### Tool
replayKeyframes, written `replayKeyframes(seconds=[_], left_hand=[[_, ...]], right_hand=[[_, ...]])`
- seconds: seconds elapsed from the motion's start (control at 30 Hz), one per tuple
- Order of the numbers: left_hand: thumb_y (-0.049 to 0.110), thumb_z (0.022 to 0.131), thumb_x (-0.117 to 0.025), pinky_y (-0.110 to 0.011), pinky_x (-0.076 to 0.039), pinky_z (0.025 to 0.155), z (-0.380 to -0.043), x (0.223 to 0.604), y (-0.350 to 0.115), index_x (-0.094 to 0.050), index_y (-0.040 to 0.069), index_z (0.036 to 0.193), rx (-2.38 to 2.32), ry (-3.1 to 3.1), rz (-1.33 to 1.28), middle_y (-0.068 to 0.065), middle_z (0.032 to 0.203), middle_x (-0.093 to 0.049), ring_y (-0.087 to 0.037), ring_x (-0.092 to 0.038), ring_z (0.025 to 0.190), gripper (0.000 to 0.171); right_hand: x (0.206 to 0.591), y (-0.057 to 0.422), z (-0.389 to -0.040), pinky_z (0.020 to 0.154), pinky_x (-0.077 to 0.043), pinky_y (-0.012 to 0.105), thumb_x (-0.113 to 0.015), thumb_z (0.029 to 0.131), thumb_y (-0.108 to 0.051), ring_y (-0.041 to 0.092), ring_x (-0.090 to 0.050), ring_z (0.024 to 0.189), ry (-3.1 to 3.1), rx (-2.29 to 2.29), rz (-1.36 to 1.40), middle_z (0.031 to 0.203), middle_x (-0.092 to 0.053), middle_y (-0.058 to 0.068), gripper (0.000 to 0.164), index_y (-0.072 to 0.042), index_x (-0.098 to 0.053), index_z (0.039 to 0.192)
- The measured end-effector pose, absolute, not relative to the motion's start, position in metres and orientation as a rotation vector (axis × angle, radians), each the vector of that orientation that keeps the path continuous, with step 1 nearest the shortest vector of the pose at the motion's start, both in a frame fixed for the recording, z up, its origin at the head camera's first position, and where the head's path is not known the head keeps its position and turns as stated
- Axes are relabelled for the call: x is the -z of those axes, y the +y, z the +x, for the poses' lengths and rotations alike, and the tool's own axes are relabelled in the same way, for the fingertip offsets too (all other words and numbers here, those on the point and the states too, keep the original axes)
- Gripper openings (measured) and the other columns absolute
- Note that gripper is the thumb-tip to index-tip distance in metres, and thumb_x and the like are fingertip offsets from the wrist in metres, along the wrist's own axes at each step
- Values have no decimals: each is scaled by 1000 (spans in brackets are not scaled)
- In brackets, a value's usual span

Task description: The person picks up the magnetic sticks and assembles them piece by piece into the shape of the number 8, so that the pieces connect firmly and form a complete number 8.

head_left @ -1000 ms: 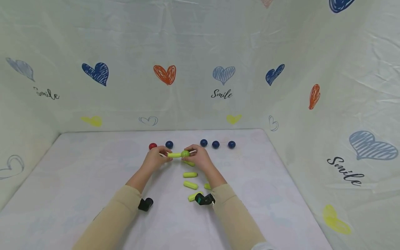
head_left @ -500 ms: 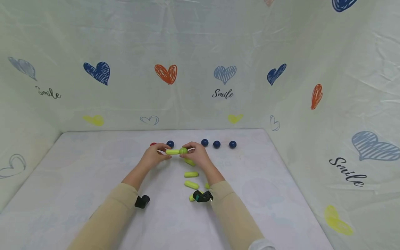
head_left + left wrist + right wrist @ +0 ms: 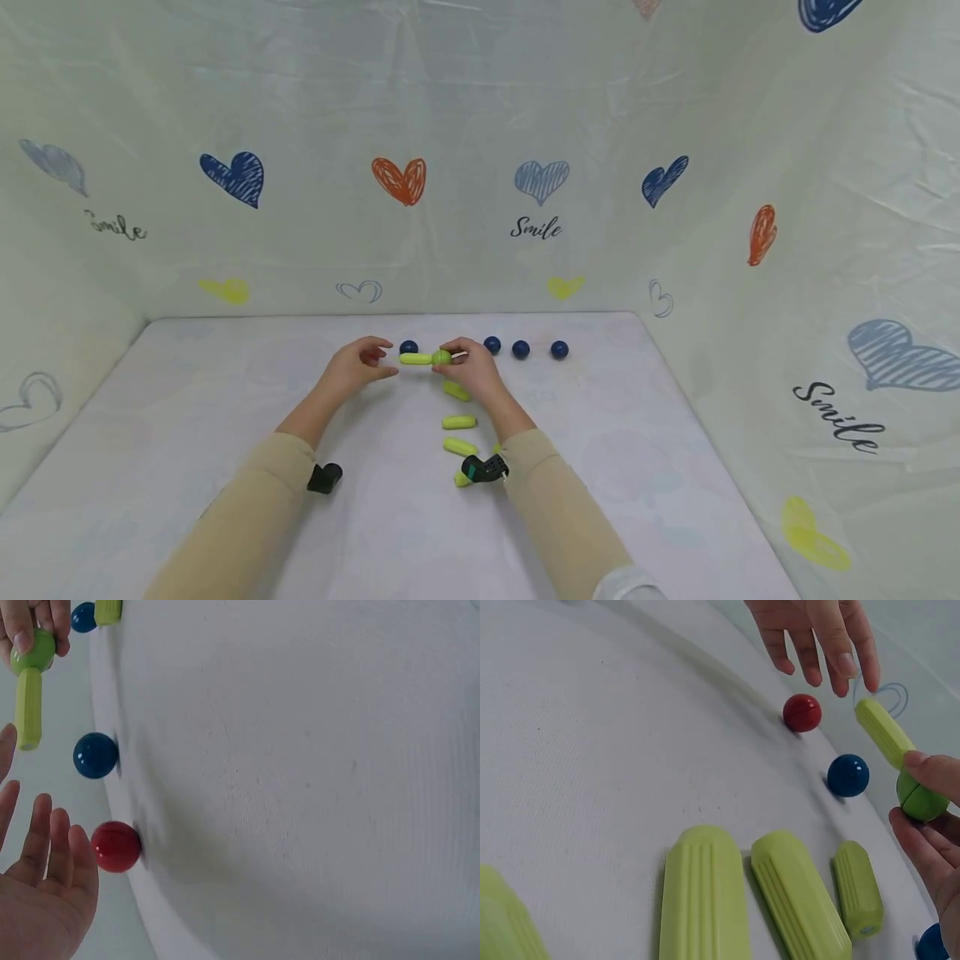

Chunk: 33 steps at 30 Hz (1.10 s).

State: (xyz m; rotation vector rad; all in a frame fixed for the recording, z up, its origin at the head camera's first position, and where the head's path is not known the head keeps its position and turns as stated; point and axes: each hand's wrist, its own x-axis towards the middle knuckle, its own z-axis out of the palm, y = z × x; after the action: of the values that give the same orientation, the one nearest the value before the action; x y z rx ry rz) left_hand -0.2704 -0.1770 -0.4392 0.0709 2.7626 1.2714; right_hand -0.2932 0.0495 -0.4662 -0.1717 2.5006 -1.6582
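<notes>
Between thumb and fingers, my right hand pinches a green ball. A yellow-green ribbed rod is joined to that ball and points left toward the other hand, held above the table. My left hand has its fingers spread and relaxed, a short way from the rod's free end, holding nothing. Beyond the rod lies a blue ball. A red ball rests near the left fingers in the left wrist view; in the head view that hand hides it.
Several loose yellow-green rods, such as this rod, lie in a rough column below the right hand, partly covered by the wrist camera. Along the back stand a blue ball, another blue ball and a third blue ball.
My left hand has let go of the rod's end and drawn back to the left, now covering the red ball in the head view. The right hand keeps the ball and rod, slightly higher.
</notes>
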Motion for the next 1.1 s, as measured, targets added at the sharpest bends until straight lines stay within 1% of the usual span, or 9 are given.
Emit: replayKeyframes(seconds=[0.2,0.37,0.6,0.73,0.97,1.1], left_hand=[[17,86,-76,-45,-46,94,-274,441,-186,-54,5,134,-1273,2744,11,-20,122,-54,-36,-49,110,54],[18,86,-76,-48,-45,96,-279,447,-192,-51,4,137,-1252,2755,-27,-24,132,-46,-39,-47,117,58],[18,85,-76,-49,-44,97,-285,454,-197,-51,2,136,-1240,2778,-74,-27,137,-39,-42,-45,118,59],[18,86,-75,-50,-42,99,-288,458,-200,-49,2,138,-1256,2743,-113,-28,139,-40,-41,-44,121,60],[16,87,-74,-53,-40,100,-292,463,-202,-48,0,137,-1297,2711,-124,-30,138,-43,-43,-44,121,60],[15,89,-71,-53,-38,102,-295,467,-203,-46,1,139,-1322,2696,-190,-29,136,-45,-43,-44,122,57]], right_hand=[[470,50,-292,76,-53,28,-81,81,-13,17,-61,93,2523,1638,-169,106,-62,2,32,-10,-69,110],[473,49,-290,76,-53,26,-81,81,-11,17,-62,92,2531,1634,-188,106,-64,2,32,-9,-69,110],[474,47,-288,76,-53,27,-81,81,-13,16,-61,92,2534,1641,-171,105,-63,1,32,-11,-69,110],[474,47,-286,76,-52,27,-81,81,-14,16,-61,91,2524,1645,-171,106,-62,2,32,-10,-69,110],[475,48,-284,74,-52,26,-81,81,-15,15,-61,91,2526,1636,-166,105,-62,1,31,-11,-69,109],[476,48,-285,73,-53,26,-81,81,-14,15,-62,90,2526,1635,-180,105,-62,2,32,-10,-69,110]])
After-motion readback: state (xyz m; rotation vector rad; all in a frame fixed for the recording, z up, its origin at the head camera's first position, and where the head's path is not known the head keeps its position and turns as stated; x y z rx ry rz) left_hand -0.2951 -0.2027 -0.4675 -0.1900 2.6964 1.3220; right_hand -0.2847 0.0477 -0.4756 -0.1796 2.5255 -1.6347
